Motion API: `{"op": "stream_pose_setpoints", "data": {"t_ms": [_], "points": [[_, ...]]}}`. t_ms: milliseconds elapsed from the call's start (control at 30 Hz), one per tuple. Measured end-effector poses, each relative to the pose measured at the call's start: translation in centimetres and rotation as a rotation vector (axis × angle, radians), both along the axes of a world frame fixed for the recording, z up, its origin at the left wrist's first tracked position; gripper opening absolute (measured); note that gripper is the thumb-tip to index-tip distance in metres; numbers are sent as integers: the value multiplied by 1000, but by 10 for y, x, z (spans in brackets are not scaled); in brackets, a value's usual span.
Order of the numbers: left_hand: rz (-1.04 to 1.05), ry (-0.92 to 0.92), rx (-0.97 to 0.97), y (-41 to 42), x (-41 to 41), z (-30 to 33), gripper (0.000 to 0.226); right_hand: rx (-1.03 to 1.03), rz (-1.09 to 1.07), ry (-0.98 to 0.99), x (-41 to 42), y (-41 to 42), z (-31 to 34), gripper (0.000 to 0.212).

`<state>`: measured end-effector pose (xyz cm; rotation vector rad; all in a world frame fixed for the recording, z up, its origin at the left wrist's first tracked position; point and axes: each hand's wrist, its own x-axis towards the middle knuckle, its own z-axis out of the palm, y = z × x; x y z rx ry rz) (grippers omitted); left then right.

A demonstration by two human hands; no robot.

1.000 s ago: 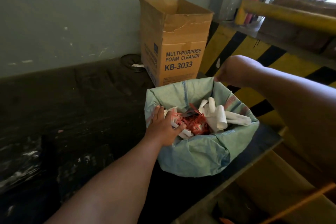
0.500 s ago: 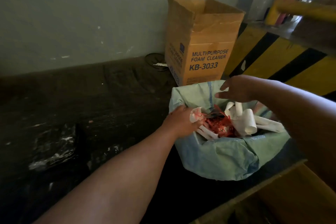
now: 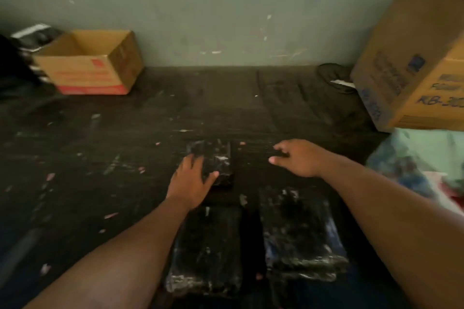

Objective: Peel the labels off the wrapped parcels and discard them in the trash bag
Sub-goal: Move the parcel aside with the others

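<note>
Both hands have left the trash bag [image 3: 416, 155], which now sits at the right edge, and the view has swung left onto the dark table [image 3: 100, 158]. I see the left hand [image 3: 192, 180] lying flat, fingers spread and relaxed, on the near-left edge of a small black wrapped parcel [image 3: 216, 160]; it is touching, not gripping. Right hand [image 3: 296, 158] hovers just right of that parcel, fingers loosely extended, holding nothing. Two larger black wrapped parcels lie nearer me, side by side: near left parcel [image 3: 208, 251] and near right parcel [image 3: 298, 231]. Frame is blurred, so I can't make out labels on any of them. Tall cardboard box [image 3: 411, 57] stands far right beside the bag, low open box [image 3: 90, 63] far left against the wall [image 3: 226, 7].
</note>
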<state>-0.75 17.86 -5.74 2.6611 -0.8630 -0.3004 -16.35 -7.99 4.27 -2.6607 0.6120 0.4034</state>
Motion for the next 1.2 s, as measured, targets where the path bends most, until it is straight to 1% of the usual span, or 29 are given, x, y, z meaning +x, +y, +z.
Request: {"op": "stream_pose_setpoints", "data": {"t_ms": [100,200,333,433,533,667,767,867,967,1067,1200], "points": [[63,43,62,69,23,-41,76,99,3,25,61,44,-34,68],[-6,91,124,108,34,-75,79,187,-55,-10,102,79,-73,69],[-107,65,209,123,31,-109,82,224,-262,-90,132,101,-123,71],[-113,-13,282,127,27,-126,80,249,-404,-169,146,106,-147,72],[-106,-26,281,127,26,-129,77,346,-509,-200,156,105,-160,73],[-118,-15,289,127,27,-129,77,413,-584,-230,162,109,-166,80],[-112,-11,288,127,26,-129,77,435,-626,-281,164,113,-166,76],[-108,-18,277,127,25,-128,77,418,-612,-331,164,119,-164,71],[-108,-15,268,127,26,-129,77,454,-631,-372,158,127,-158,66],[-109,-17,258,129,26,-130,77,466,-645,-448,145,134,-145,62],[-133,-5,252,133,24,-129,78,512,-606,-574,113,151,-122,59]]}}
